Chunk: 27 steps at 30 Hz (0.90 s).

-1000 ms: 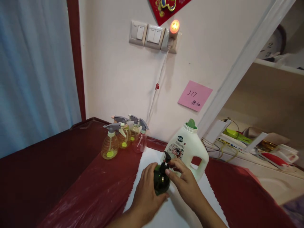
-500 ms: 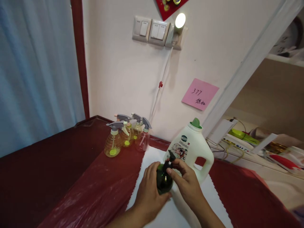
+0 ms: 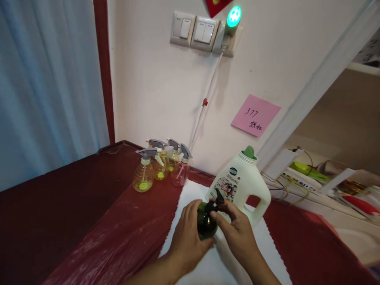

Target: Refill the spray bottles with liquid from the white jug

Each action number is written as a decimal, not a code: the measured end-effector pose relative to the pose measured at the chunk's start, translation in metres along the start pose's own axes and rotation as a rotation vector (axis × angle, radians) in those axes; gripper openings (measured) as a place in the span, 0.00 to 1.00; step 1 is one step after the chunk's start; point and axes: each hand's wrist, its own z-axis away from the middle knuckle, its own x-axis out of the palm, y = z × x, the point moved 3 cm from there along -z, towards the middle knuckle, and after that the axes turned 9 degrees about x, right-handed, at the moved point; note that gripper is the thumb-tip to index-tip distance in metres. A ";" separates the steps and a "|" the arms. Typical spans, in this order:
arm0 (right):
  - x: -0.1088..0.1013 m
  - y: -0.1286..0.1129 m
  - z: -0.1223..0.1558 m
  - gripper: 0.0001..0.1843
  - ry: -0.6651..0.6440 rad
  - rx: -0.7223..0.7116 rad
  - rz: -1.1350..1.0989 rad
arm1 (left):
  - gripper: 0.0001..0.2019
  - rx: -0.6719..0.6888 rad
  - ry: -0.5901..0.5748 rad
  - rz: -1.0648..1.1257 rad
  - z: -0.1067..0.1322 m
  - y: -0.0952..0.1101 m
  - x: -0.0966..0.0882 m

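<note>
My left hand (image 3: 187, 231) is wrapped round the body of a dark green pump bottle (image 3: 207, 221), held over a white cloth (image 3: 190, 198). The fingers of my right hand (image 3: 236, 227) pinch the collar of its black pump head (image 3: 219, 197) from the right side. The bottle is tilted slightly, and its lower part is partly covered by my left hand. Just behind it stands a large white detergent jug (image 3: 249, 182) with a handle and a green spout in its uncapped mouth.
Several clear spray bottles (image 3: 144, 176) with grey trigger heads stand together at the back left on the dark red table cover (image 3: 118, 229). A white cord (image 3: 211, 85) runs down the wall behind them. Cluttered shelves (image 3: 326, 174) are on the right.
The black pump head has turned, its nozzle now pointing more to the right, with my right fingers still at the collar. The plug-in light has changed from white to green. The view has shifted slightly.
</note>
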 end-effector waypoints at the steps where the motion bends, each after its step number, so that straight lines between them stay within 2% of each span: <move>1: 0.000 -0.001 0.000 0.16 0.003 -0.009 0.011 | 0.44 -0.001 -0.001 0.002 0.000 0.000 0.000; 6: 0.001 -0.004 -0.001 0.14 0.056 -0.045 0.092 | 0.44 -0.008 -0.011 0.004 0.001 0.000 0.000; 10: -0.001 -0.002 -0.003 0.17 0.108 -0.028 0.145 | 0.44 0.007 0.000 0.007 0.001 0.000 0.002; 12: -0.003 0.000 -0.002 0.20 0.091 -0.003 0.141 | 0.44 0.007 -0.007 0.007 0.001 -0.001 0.002; 14: -0.004 0.003 -0.001 0.25 0.033 0.040 0.060 | 0.45 0.000 -0.020 0.004 0.001 0.000 0.002; 17: -0.001 0.012 0.002 0.34 -0.078 0.138 -0.195 | 0.45 -0.010 -0.027 0.000 0.000 0.001 0.001; 20: 0.005 0.023 0.002 0.40 -0.043 0.205 -0.354 | 0.45 -0.004 -0.017 -0.007 0.000 0.001 0.001; 24: 0.009 0.027 0.001 0.41 0.078 0.182 -0.313 | 0.44 0.018 -0.007 -0.018 0.001 -0.002 0.002; 27: 0.010 0.021 0.002 0.44 0.034 0.146 -0.283 | 0.42 0.035 0.007 -0.018 0.002 -0.003 0.003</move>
